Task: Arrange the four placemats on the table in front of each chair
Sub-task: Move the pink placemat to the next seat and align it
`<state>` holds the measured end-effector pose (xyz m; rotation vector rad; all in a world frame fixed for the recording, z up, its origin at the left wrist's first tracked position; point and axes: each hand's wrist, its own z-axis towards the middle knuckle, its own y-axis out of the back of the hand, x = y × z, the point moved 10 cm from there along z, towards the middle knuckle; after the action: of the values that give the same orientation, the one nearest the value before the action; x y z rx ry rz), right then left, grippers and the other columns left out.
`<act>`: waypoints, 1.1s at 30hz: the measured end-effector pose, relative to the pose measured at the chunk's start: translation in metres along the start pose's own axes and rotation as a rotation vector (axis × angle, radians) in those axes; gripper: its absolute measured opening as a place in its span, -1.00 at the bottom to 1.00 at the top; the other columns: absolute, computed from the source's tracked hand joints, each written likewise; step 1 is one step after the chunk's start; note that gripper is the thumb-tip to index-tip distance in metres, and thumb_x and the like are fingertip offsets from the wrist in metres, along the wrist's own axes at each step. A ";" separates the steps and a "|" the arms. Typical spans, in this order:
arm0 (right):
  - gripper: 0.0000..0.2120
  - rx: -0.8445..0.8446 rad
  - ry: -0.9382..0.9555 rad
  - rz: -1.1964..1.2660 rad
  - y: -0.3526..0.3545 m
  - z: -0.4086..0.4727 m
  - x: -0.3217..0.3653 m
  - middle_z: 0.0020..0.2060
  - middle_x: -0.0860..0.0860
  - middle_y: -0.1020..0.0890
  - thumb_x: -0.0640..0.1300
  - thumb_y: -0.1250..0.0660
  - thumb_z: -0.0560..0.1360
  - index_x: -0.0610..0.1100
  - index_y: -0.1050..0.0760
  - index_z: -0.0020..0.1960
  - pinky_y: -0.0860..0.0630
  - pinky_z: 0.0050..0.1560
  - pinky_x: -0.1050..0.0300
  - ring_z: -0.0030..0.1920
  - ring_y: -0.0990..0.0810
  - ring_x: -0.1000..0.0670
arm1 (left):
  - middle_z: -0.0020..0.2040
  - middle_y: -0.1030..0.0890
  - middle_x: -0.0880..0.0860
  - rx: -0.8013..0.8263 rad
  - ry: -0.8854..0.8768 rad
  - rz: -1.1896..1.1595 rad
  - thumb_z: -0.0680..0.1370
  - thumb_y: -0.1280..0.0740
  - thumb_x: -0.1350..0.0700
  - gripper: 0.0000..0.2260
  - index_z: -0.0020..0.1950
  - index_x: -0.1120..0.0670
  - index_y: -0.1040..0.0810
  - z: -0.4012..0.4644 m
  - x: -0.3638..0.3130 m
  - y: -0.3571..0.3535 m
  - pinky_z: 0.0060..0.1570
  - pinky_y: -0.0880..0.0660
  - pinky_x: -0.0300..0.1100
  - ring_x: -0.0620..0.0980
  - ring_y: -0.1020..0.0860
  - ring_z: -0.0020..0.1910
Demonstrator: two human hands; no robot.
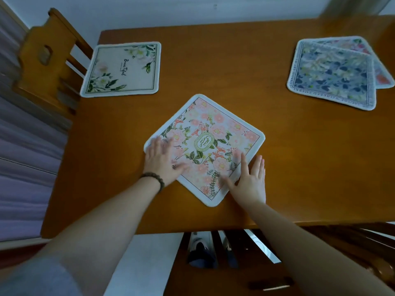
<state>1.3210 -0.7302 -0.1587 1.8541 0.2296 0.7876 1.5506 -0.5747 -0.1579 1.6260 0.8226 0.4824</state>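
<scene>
A pink floral placemat (210, 137) lies turned like a diamond on the wooden table (235, 67) near its front edge. My left hand (163, 161) rests flat on its left corner, fingers spread. Flat on its lower right edge lies my right hand (249, 181), partly on the mat and partly on the table. A white placemat with green leaves (123, 69) lies at the back left in front of a chair. At the back right a blue floral placemat (331, 73) sits on top of another reddish placemat (382, 75), which shows only at its right edge.
A wooden chair (44, 60) stands at the table's left end. Another chair back (245, 263) is below the front edge, with feet visible through its slats. A white wall runs behind the table.
</scene>
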 end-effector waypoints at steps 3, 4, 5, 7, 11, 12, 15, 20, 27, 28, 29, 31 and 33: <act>0.00 0.041 -0.059 -0.014 -0.019 -0.011 0.008 0.50 -0.27 0.24 0.55 -0.01 0.32 0.06 0.26 0.54 0.28 0.47 -0.07 0.50 0.32 -0.19 | 0.56 0.11 0.19 0.031 0.111 -0.013 0.23 -0.01 -0.62 0.02 0.54 -0.10 0.15 0.032 0.032 0.002 0.45 0.09 0.17 0.20 0.12 0.52; 0.01 0.044 -0.059 -0.036 -0.023 -0.013 0.009 0.50 -0.28 0.24 0.56 -0.01 0.31 0.04 0.24 0.54 0.29 0.47 -0.07 0.50 0.32 -0.20 | 0.56 0.10 0.18 0.043 0.142 -0.030 0.19 0.00 -0.64 0.06 0.54 -0.10 0.13 0.040 0.039 0.001 0.43 0.10 0.17 0.19 0.12 0.52; 0.00 0.043 -0.049 -0.059 -0.025 -0.013 0.010 0.50 -0.29 0.23 0.55 -0.02 0.32 0.03 0.22 0.55 0.30 0.47 -0.08 0.50 0.32 -0.20 | 0.56 0.09 0.17 0.055 0.169 -0.053 0.16 0.00 -0.66 0.09 0.54 -0.11 0.12 0.045 0.044 -0.001 0.42 0.11 0.17 0.18 0.11 0.52; -0.03 0.042 -0.024 -0.087 -0.027 -0.012 0.009 0.50 -0.27 0.24 0.53 -0.04 0.35 0.03 0.20 0.55 0.32 0.47 -0.07 0.50 0.33 -0.19 | 0.56 0.08 0.15 0.068 0.201 -0.092 0.16 -0.02 -0.65 0.09 0.55 -0.09 0.11 0.050 0.047 -0.005 0.43 0.10 0.17 0.15 0.11 0.53; -0.04 0.083 0.010 -0.097 -0.028 -0.006 0.003 0.51 -0.23 0.26 0.54 -0.01 0.35 0.06 0.22 0.54 0.36 0.44 -0.02 0.49 0.35 -0.16 | 0.57 0.04 0.10 0.028 0.142 -0.132 0.23 -0.05 -0.61 0.03 0.55 -0.07 0.02 0.040 0.036 -0.009 0.46 0.06 0.13 0.11 0.08 0.53; -0.04 0.096 0.016 -0.086 -0.027 -0.004 0.001 0.51 -0.22 0.26 0.55 0.02 0.33 0.06 0.22 0.54 0.36 0.44 -0.02 0.49 0.35 -0.15 | 0.57 0.02 0.09 0.022 0.132 -0.160 0.23 -0.05 -0.61 0.03 0.55 -0.06 0.00 0.036 0.033 -0.009 0.46 0.03 0.12 0.10 0.06 0.53; -0.04 0.120 0.017 -0.079 -0.018 0.009 -0.012 0.52 -0.21 0.22 0.56 0.05 0.31 0.08 0.19 0.53 0.34 0.41 0.00 0.50 0.33 -0.14 | 0.57 0.00 0.07 0.041 0.137 -0.265 0.16 0.01 -0.65 0.09 0.55 -0.06 -0.02 0.021 0.026 -0.008 0.45 -0.03 0.09 0.06 0.02 0.53; -0.14 0.236 0.038 -0.175 0.007 0.050 -0.049 0.53 -0.17 0.21 0.49 0.01 0.40 0.11 0.19 0.53 0.25 0.46 -0.05 0.51 0.31 -0.12 | 0.57 0.00 0.07 0.068 0.092 -0.293 0.36 -0.19 -0.47 -0.12 0.55 -0.07 -0.02 -0.018 -0.004 -0.020 0.46 -0.06 0.05 0.05 0.03 0.53; -0.11 0.331 0.060 -0.130 0.041 0.090 -0.072 0.54 -0.15 0.10 0.44 -0.12 0.40 0.07 0.16 0.54 0.07 0.49 -0.18 0.53 0.16 -0.14 | 0.55 -0.12 0.03 0.015 -0.033 -0.305 0.41 -0.21 -0.38 -0.21 0.53 -0.08 -0.07 -0.093 -0.043 -0.041 0.46 -0.03 -0.01 0.01 -0.03 0.51; -0.03 0.327 0.058 -0.114 0.044 0.087 -0.073 0.54 -0.18 0.10 0.48 -0.12 0.35 0.04 0.18 0.55 0.06 0.49 -0.19 0.53 0.15 -0.16 | 0.55 -0.11 0.04 0.014 -0.011 -0.306 0.40 -0.21 -0.41 -0.18 0.54 -0.08 -0.04 -0.099 -0.041 -0.043 0.45 -0.03 -0.01 0.01 -0.02 0.51; 0.08 0.322 0.049 -0.105 0.046 0.080 -0.075 0.54 -0.20 0.11 0.55 -0.09 0.25 0.02 0.21 0.55 0.07 0.49 -0.19 0.53 0.16 -0.17 | 0.55 -0.08 0.05 0.024 0.031 -0.302 0.37 -0.21 -0.43 -0.14 0.54 -0.08 0.01 -0.102 -0.038 -0.045 0.45 -0.03 0.00 0.03 -0.01 0.52; 0.27 0.307 0.013 -0.080 0.047 0.062 -0.085 0.53 -0.19 0.16 0.66 -0.05 0.04 0.02 0.27 0.53 0.07 0.48 -0.20 0.52 0.19 -0.18 | 0.57 0.02 0.09 0.075 0.130 -0.294 0.30 -0.24 -0.49 -0.02 0.54 -0.11 0.12 -0.103 -0.032 -0.050 0.44 -0.01 0.06 0.07 0.06 0.53; 0.33 0.283 -0.016 -0.035 0.043 0.043 -0.095 0.53 -0.17 0.19 0.70 -0.07 -0.03 0.06 0.30 0.52 0.07 0.47 -0.21 0.52 0.22 -0.18 | 0.57 0.11 0.12 0.124 0.182 -0.291 0.23 -0.27 -0.52 0.08 0.53 -0.14 0.22 -0.101 -0.035 -0.053 0.44 0.04 0.11 0.10 0.12 0.53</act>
<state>1.2660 -0.8283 -0.1693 2.1151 0.3783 0.7460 1.4431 -0.5289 -0.1825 1.5562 1.2258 0.3816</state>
